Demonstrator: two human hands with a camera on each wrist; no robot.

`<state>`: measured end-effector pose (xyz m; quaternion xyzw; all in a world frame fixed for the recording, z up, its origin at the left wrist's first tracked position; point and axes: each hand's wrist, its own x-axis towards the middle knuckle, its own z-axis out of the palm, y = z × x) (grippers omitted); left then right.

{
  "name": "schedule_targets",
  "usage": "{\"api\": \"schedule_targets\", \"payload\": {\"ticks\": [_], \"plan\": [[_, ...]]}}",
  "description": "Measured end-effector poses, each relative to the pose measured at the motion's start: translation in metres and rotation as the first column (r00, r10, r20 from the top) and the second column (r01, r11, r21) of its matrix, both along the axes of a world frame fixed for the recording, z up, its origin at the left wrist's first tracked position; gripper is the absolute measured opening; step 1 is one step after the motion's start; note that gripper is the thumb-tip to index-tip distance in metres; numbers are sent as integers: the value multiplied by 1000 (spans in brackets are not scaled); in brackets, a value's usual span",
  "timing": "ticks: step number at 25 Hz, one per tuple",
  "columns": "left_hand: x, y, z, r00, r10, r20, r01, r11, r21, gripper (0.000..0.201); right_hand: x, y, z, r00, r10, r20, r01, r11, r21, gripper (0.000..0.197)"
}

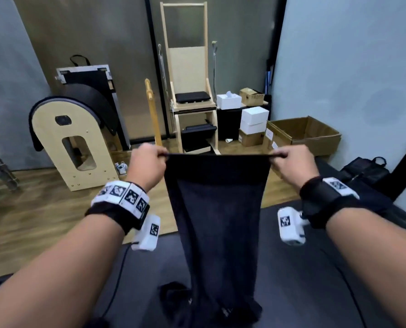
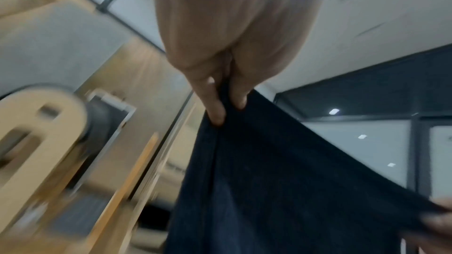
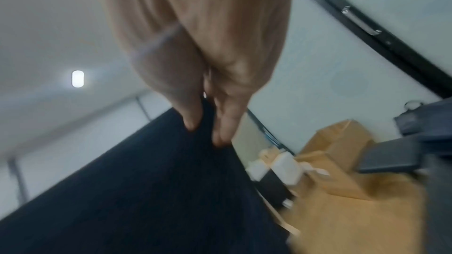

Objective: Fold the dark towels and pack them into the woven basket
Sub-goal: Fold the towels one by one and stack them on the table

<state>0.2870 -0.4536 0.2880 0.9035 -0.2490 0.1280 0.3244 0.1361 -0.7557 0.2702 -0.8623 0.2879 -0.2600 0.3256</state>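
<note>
Two corners of one dark towel [image 1: 217,209] are pinched taut, one by the left hand [image 1: 147,165], one by the right hand [image 1: 291,166], its tail bunched on the dark mat [image 1: 315,268] below. No woven basket is seen. A skewed fold could be caused by uneven tension.

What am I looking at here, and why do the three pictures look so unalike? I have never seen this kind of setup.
No machine here: a person works bare-handed, wearing three cameras. The head view looks down past both forearms; the white marker blocks on the wrists belong to the recording gear. The other two views come from wrist cameras, each looking along one hand. The left hand and right hand each pinch a top corner of a dark towel, stretched between them and hanging down to a dark padded surface, where more dark cloth lies bunched. No woven basket is clearly in view. Behind are wooden exercise equipment and cardboard boxes.
</note>
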Motion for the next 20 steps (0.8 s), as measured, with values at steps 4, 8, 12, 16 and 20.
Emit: {"api": "schedule_targets", "payload": {"ticks": [4,8,12,16,20], "plan": [[2,-4,127,862,16,507,45,993,-107,35,5,-17,124,852,34,522,-10,999,-50,19],[-46,6,149,736,7,677,50,997,-64,33,-42,-22,137,779,138,612,-88,990,-110,17],[-131,4,80,754,-53,655,15,998,63,21,-109,-40,71,857,215,469,-170,976,-137,21],[-194,0,-55,917,-116,382,30,974,224,15,-184,-59,-37,949,276,153,-251,954,-164,21],[-256,-6,-173,998,-26,-51,44,918,393,24,-257,-71,-136,930,308,-200,-335,935,-117,23]]}}
